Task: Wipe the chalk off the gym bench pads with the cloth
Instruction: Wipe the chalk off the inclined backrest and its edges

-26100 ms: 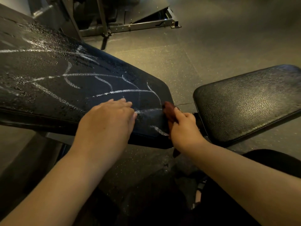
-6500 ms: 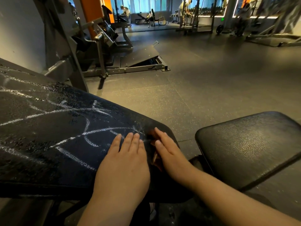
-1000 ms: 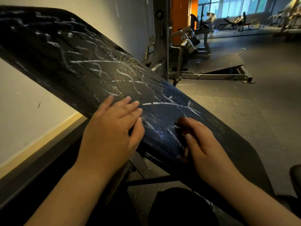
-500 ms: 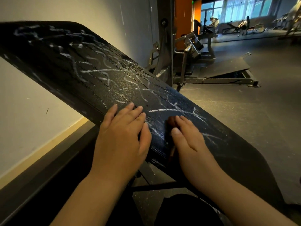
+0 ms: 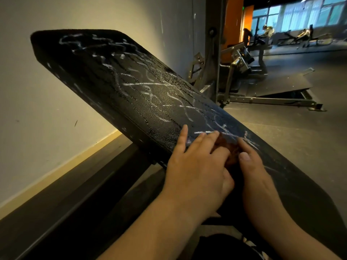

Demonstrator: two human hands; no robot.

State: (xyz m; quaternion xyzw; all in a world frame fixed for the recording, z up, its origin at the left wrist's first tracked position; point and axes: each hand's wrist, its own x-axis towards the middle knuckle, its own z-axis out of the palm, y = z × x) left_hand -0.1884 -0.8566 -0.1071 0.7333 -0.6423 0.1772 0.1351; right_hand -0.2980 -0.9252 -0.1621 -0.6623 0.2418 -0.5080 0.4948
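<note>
cloth (image 5: 228, 147) on bench pad (image 5: 150, 102), between both hands, wall (image 5: 56, 109) left

The bench pad (image 5: 142, 102), running from upper left to lower right, is black with a fine pebbled grain. White chalk lines (image 5: 139, 84) scribble and loop across it (bold toward the upper left, only faint smears at lower right). The cloth (image 5: 228, 147) at lower centre is reddish brown. The wall (image 5: 47, 109) on the left is cream, its skirting strip (image 5: 75, 158) tan. The floor (image 5: 293, 139) at right is dark grey with pale speckles. An orange column (image 5: 232, 21) and blue-green windows (image 5: 300, 14) sit upper right.
</note>
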